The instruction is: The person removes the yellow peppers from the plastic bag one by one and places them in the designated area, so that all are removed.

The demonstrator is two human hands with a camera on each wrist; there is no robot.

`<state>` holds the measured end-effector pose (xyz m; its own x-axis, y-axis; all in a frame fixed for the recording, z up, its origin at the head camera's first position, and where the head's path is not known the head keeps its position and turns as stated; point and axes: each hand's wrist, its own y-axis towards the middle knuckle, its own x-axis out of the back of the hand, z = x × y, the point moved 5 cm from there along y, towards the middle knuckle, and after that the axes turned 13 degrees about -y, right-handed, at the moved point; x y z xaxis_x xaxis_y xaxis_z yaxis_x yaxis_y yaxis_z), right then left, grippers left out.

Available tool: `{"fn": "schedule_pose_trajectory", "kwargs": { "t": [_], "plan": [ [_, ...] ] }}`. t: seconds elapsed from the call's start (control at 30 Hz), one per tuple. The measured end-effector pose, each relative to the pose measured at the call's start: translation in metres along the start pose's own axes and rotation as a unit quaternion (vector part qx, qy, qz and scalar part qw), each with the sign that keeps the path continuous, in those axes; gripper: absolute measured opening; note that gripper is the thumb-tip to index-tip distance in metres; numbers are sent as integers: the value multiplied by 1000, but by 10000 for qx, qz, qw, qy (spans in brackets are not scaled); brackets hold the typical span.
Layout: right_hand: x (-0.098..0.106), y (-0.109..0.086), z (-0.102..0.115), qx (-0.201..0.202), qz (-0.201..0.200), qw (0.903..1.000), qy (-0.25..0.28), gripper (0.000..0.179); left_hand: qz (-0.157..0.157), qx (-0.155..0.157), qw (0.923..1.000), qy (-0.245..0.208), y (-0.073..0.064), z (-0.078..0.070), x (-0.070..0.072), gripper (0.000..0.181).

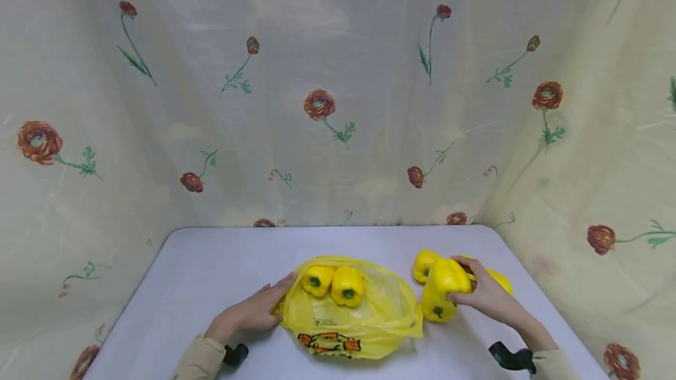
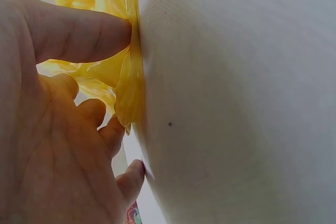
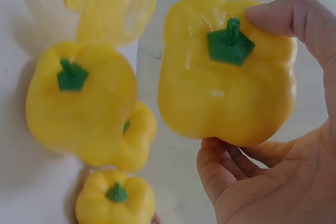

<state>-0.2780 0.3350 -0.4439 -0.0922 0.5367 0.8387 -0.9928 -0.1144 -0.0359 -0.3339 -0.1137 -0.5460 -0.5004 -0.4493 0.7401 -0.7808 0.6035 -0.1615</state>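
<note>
Held pepper: yellow bell pepper (image 3: pixel 226 103), lower right of the head view, green stem facing the right wrist camera.
Right fingers: my right fingers (image 3: pixel 214 171) grip that pepper, thumb on one side, the others opposite.
Pepper under it: front pepper (image 1: pixel 438 313), partly hidden by the held one in the head view, beside the bag's right edge.
Other loose peppers: rear pepper (image 1: pixel 424 265) just behind the held one; right pepper (image 1: pixel 500 281) partly hidden by my hand.
Bag: yellow plastic bag (image 1: pixel 382 339), lower middle of the head view, mouth spread open, orange-and-black print on its front.
Bagged peppers: left one (image 1: pixel 313 274) and right one (image 1: pixel 344 279) side by side in the bag.
Left fingers: my left fingers (image 1: pixel 280 288) hold the bag's left edge, thumb pressed on the plastic.
Bench: white bench (image 1: pixel 227 263) under everything.
Backdrop: flower-print curtain (image 1: pixel 369 163) across the upper frame.
Wrists: black devices (image 1: pixel 236 355), beige sleeves (image 1: pixel 199 358).
</note>
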Motion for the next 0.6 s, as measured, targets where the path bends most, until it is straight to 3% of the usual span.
{"fn": "schedule_pose_trajectory", "kwargs": {
  "t": [0.23,0.6],
  "plan": [
    [13,-8,-19,109,-226,9997,-47,89,9,-7,10000,12,-2,-2,1,82],
    [10,-17,-50,-326,-77,9993,-147,92,-2,10,10000,22,-1,0,-1,84]
  ]
}}
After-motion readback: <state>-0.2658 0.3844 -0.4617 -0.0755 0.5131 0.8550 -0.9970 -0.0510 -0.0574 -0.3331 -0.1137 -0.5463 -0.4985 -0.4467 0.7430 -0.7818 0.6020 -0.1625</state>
